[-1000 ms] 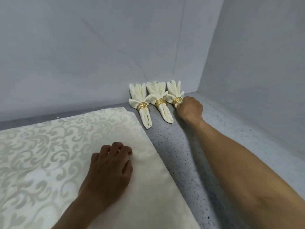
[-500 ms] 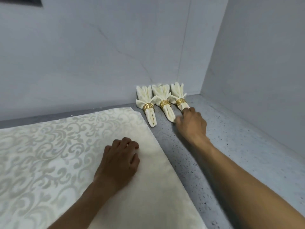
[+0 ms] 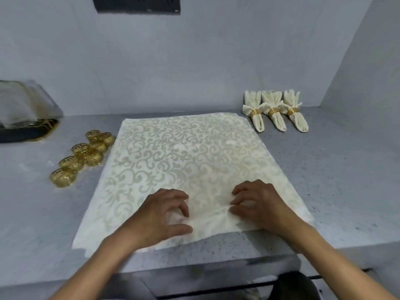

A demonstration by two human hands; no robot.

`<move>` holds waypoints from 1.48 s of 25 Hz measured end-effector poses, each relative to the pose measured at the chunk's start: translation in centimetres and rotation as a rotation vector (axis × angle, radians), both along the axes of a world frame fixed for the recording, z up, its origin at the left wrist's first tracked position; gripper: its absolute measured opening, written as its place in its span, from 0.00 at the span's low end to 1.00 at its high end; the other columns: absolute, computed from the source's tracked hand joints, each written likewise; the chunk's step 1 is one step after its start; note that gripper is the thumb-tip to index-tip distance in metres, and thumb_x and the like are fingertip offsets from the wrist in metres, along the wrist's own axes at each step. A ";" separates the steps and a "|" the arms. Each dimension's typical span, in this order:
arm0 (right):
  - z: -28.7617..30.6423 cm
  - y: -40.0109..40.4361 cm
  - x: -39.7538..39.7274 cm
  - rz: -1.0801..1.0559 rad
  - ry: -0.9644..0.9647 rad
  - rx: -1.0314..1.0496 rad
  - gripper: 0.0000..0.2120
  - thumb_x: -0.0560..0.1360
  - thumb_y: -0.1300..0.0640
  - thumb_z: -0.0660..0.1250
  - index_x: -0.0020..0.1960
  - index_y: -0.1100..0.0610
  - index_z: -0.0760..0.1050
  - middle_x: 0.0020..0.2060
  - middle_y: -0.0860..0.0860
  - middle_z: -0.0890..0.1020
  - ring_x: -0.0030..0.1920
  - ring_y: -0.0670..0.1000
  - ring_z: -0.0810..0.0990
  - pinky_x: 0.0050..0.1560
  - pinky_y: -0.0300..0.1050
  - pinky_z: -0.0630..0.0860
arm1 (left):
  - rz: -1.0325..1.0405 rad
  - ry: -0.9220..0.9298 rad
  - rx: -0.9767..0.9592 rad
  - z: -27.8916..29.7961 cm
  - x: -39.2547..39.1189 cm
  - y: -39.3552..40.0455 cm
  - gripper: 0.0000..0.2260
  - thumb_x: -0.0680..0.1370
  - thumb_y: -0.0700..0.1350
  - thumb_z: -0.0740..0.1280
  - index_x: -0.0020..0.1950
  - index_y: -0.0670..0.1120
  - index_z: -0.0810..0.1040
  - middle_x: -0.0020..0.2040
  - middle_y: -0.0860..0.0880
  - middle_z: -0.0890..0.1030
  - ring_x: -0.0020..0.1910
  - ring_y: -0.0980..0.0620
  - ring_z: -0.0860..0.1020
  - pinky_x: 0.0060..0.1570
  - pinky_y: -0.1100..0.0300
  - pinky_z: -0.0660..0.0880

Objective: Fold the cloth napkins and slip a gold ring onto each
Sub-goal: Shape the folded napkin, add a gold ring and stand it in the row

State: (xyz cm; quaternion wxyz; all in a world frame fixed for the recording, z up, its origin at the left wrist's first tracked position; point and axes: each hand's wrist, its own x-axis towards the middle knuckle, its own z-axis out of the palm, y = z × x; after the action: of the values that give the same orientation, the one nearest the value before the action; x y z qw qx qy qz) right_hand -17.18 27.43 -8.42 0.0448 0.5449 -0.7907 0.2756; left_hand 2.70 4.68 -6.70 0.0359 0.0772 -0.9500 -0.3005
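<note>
- I see a cream napkin (image 3: 184, 161) with a scroll pattern spread flat on the grey speckled counter (image 3: 337, 182), its near edge close to the counter's front lip.
- My left hand (image 3: 160, 215) rests on the napkin's near part, fingers curled and pinching up a small bunch of cloth between thumb and fingertips.
- My right hand (image 3: 257, 204) is just beside it on the same cloth, fingers curled and gathering a fold; wrinkles run between the two hands.
- To the left of the napkin lies a loose cluster of gold rings (image 3: 83, 156), the nearest ones just beside the cloth's left edge, the rest trailing toward me.
- Further left, against the back wall, a dark tray (image 3: 26, 131) with gold trim holds something wrapped in clear plastic; I cannot tell what.
- At the far right corner, three finished napkins (image 3: 275, 111) lie side by side, each with a gold band round its middle, the leftmost just beside the flat napkin's far right corner.
- A dark rectangular panel (image 3: 138, 4) sits high on the back wall (image 3: 194, 61).
- I can read no writing; the ring pattern is too blurred.
- Bare counter lies to the right of the napkin, bounded by the right side wall (image 3: 368, 61), and a narrower strip to the left, in front of the rings.
</note>
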 end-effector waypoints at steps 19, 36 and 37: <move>6.5 -2.0 0.5 -0.278 0.065 0.050 0.11 0.78 0.60 0.57 0.56 0.51 0.74 0.38 0.49 0.80 0.37 0.53 0.76 0.32 0.45 0.68 | 0.329 -0.004 -0.464 3.0 -1.1 3.6 0.20 0.76 0.47 0.63 0.67 0.52 0.62 0.47 0.53 0.78 0.42 0.49 0.78 0.39 0.56 0.71; 11.8 6.1 -1.7 0.094 -0.635 0.800 0.04 0.72 0.57 0.69 0.41 0.51 0.82 0.39 0.44 0.83 0.42 0.46 0.81 0.48 0.44 0.76 | -0.014 -0.642 0.208 11.1 7.7 -5.3 0.06 0.72 0.47 0.77 0.40 0.46 0.83 0.41 0.49 0.85 0.39 0.53 0.81 0.42 0.60 0.74; 11.3 5.6 -2.8 0.042 -0.593 0.762 0.04 0.73 0.57 0.70 0.45 0.52 0.83 0.43 0.46 0.85 0.45 0.47 0.83 0.53 0.46 0.78 | 0.039 -0.587 0.208 10.7 7.2 -6.1 0.04 0.72 0.46 0.77 0.43 0.46 0.84 0.44 0.49 0.86 0.42 0.54 0.83 0.44 0.60 0.77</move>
State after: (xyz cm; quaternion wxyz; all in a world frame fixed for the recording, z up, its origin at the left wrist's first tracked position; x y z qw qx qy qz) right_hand -19.97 33.07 2.89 -0.3909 0.4362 -0.8029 0.1107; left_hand 9.88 -1.43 3.99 -0.2423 0.1823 -0.8823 -0.3601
